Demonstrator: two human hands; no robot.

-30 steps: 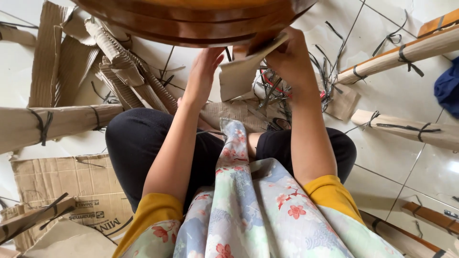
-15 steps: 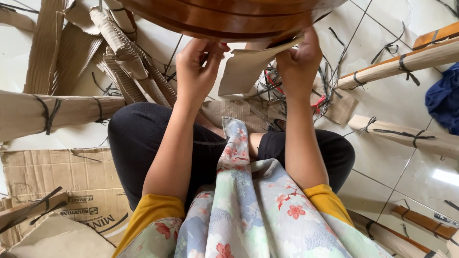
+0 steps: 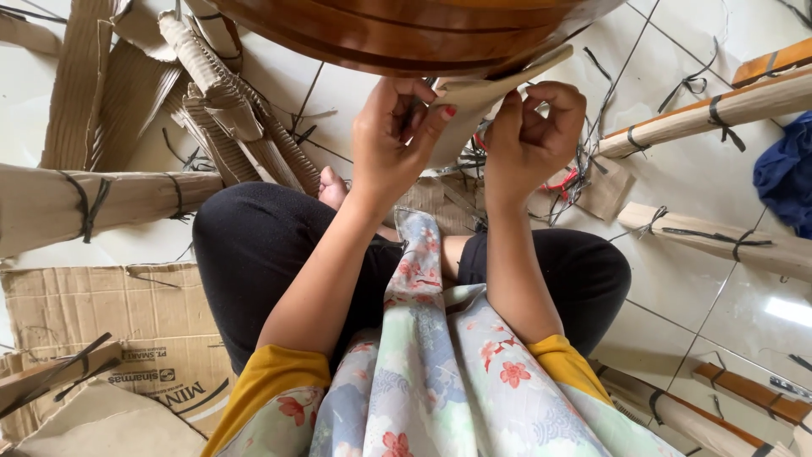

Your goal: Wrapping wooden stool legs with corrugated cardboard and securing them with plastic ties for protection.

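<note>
white tiled floor (image 3: 355, 93) strewn with cardboard; left hand (image 3: 393, 140) and right hand (image 3: 529, 135) both pinch the cardboard strip (image 3: 495, 85), partly peeled off the polished wood piece (image 3: 406, 30) at top.

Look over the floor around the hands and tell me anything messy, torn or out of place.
Torn corrugated cardboard lies crumpled on the tiles at upper left, and cut black straps lie loose at upper right. Both hands, left hand and right hand, grip a cardboard strip under the round wooden piece. Nothing spilled.
</note>
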